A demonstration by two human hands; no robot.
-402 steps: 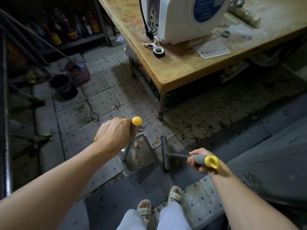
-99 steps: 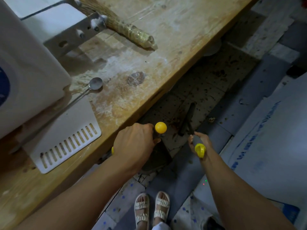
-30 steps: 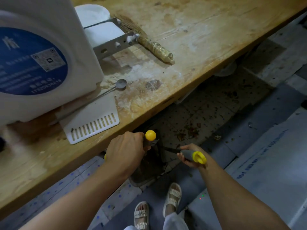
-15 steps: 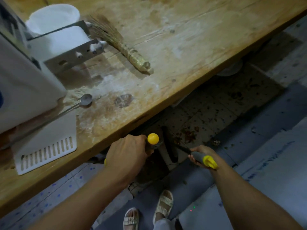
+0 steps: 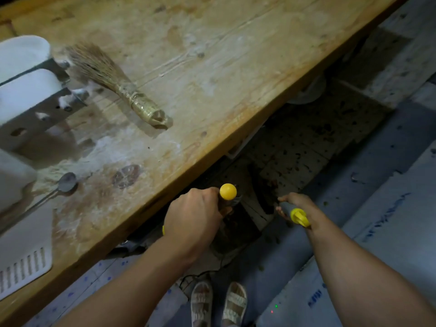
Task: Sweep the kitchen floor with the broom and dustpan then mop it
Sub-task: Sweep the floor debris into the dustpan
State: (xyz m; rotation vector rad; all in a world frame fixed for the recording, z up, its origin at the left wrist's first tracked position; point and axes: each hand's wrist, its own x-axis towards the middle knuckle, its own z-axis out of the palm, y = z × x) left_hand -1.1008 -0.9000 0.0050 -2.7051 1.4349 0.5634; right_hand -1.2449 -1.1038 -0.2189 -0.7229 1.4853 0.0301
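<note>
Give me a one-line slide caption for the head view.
Left hand grips the dustpan handle, right hand the broom handle, sweeping debris beside the wooden table.

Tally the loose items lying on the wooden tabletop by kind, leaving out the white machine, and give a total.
Straw hand whisk with wrapped handle: 1
Metal spoon: 1
White slotted plastic tray: 1
Total: 3

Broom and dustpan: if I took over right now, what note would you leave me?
Left hand grips the dustpan handle; dustpan sits on the floor by the wooden table.
Right hand grips the broom handle; its head is under the table edge, hard to see.
Done: some debris in the pan.
Left: specks on the tiles, then mopping.
</note>
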